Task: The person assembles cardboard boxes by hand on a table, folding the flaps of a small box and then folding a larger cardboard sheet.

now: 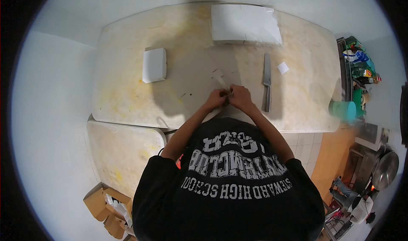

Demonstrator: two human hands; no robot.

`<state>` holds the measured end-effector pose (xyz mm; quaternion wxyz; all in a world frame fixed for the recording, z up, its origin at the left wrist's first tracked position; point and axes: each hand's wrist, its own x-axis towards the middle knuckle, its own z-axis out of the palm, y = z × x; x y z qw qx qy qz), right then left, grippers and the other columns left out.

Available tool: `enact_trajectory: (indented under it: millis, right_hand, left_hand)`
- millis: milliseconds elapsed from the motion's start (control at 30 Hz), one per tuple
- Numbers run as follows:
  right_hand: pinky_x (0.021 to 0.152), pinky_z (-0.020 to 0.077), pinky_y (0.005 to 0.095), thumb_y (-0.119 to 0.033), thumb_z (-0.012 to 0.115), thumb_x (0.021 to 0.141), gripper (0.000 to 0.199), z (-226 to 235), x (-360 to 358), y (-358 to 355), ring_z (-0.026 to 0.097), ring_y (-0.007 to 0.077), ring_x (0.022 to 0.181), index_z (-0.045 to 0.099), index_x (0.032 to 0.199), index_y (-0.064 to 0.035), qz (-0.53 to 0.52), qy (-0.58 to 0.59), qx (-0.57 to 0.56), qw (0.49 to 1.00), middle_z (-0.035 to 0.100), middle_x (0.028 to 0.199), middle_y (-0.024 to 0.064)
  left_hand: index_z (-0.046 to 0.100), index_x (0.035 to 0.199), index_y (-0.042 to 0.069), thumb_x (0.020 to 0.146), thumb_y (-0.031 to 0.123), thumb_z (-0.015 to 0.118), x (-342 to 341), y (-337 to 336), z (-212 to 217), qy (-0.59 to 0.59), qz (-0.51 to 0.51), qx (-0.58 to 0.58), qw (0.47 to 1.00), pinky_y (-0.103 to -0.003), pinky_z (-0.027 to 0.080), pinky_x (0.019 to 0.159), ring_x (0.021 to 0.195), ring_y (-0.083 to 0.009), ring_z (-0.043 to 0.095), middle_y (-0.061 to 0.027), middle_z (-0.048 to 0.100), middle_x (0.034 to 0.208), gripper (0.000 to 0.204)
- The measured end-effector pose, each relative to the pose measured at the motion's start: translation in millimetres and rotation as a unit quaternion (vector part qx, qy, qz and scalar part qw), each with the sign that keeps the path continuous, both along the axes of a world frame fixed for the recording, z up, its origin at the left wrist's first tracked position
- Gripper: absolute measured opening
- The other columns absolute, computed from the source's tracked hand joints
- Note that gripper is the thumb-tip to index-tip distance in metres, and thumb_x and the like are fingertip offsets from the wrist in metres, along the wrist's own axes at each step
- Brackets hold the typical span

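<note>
Close to my body, at the table's near edge, my left hand (217,98) and my right hand (241,96) are drawn together with fingers pinched. Between them runs a narrow pale strip (220,78). One end pokes out past the fingertips, and another pale length shows below my left hand. A small dark bit seems to sit at the fingertips, too small to name. To the right of my right hand lies a kitchen knife (267,81), blade pointing away. Beside the knife is a small white square of paper (283,67). Several dark specks are scattered near my left hand.
A small white box (154,65) stands left on the stained table (123,88). A large white package in clear wrap (245,24) lies at the back. Right of the table are a teal cup (343,110) and a rack of bottles (365,75). An opened cardboard box (100,202) is lower left.
</note>
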<state>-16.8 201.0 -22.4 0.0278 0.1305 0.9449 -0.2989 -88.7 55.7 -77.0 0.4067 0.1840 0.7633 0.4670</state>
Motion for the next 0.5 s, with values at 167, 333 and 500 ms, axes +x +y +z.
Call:
enact_trajectory:
  millis: [167,333,500]
  right_hand:
    - [0.071,0.0517,0.0475,-0.018,0.067,0.066,0.023,0.0,2.7,2.2,0.065,0.0382,0.077,0.064,0.085,-0.0057,0.006,0.027,0.017,0.999,0.066,0.073,0.0169]
    - [0.071,0.0529,0.0455,-0.019,0.069,0.065,0.017,-4.5,1.8,2.6,0.066,0.0356,0.072,0.067,0.076,-0.0057,-0.004,0.016,0.019,1.0,0.067,0.071,0.0148]
    - [0.072,0.0531,0.0448,-0.02,0.068,0.066,0.016,-10.1,2.8,8.6,0.066,0.035,0.074,0.068,0.072,-0.0053,0.014,0.017,0.023,0.999,0.067,0.073,0.0152]
  left_hand:
    - [0.07,0.098,-0.001,0.081,0.024,0.064,0.6,1.4,3.3,0.036,-0.002,0.002,0.999,-0.037,0.052,0.073,0.076,-0.0252,0.069,-0.0174,0.071,0.084,0.03]
    - [0.072,0.094,0.002,0.079,0.027,0.065,-1.5,-0.4,-3.1,0.139,-0.009,-0.019,0.99,-0.039,0.052,0.069,0.075,-0.0314,0.069,-0.0201,0.068,0.078,0.03]
    - [0.072,0.095,0.003,0.082,0.029,0.064,1.7,2.8,6.3,0.162,-0.005,-0.015,0.987,-0.041,0.052,0.071,0.076,-0.0333,0.068,-0.0183,0.069,0.083,0.03]
